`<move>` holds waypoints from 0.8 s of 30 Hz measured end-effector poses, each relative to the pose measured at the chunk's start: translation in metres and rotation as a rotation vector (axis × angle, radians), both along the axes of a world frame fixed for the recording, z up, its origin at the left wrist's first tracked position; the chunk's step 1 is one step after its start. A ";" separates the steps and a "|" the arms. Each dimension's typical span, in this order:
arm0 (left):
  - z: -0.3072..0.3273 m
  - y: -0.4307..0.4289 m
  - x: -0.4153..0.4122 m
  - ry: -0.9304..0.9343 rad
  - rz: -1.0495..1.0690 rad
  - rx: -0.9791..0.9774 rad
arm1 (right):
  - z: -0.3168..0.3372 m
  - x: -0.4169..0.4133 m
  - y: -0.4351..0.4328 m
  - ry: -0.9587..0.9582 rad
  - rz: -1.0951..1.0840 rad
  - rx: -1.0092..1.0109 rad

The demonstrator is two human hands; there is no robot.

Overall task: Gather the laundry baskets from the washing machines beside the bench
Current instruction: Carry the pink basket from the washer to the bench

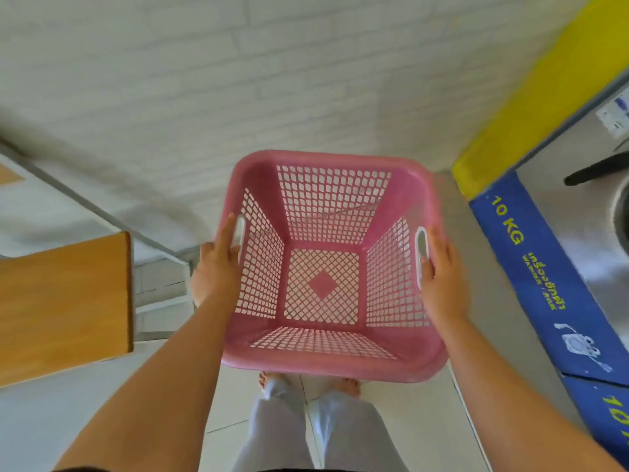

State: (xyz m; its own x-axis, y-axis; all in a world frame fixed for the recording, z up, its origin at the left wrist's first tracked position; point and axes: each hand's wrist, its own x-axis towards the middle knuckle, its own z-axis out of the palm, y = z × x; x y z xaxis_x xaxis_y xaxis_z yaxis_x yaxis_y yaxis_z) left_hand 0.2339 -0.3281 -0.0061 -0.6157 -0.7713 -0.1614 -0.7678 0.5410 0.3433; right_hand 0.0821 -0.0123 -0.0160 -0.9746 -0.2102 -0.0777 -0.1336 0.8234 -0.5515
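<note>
Pink square plastic lattice laundry basket (326, 267): matt, smooth rim, perforated walls and base. Light brown wooden bench (64, 304): smooth, satin finish. Washing machine front (578, 233): brushed grey metal, with a glossy blue printed panel (544, 277). White floor tiles (408, 420): smooth, slightly glossy. White brick wall (238, 80): matt.

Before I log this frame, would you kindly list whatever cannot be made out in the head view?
- Fingertips of the left hand and right hand: hidden behind the sides of the empty pink plastic lattice basket.
- Washing machine with the blue "10 KG" panel: door and controls cut off by the right edge.
- Small white label on it: too small and blurred to read.
- Wooden bench: cut off by the left edge.
- Other baskets: none in view.
</note>
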 end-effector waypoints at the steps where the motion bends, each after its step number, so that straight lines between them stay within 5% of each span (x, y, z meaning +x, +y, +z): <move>1: -0.002 -0.013 0.012 -0.001 0.029 0.002 | -0.003 0.003 -0.018 0.006 0.033 0.007; 12: -0.043 -0.141 0.098 -0.081 0.235 0.096 | -0.057 0.037 -0.181 -0.039 0.266 0.114; 24: -0.161 -0.201 0.100 -0.101 0.351 0.151 | -0.172 0.021 -0.263 -0.009 0.335 0.122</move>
State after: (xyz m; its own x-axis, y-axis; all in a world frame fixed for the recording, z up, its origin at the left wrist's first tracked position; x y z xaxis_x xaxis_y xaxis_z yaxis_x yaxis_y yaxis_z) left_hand 0.3342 -0.5293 -0.1676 -0.2941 -0.8948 -0.3358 -0.9311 0.1890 0.3120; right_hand 0.1035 -0.2750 -0.1882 -0.8525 -0.5063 -0.1298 -0.4028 0.7947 -0.4542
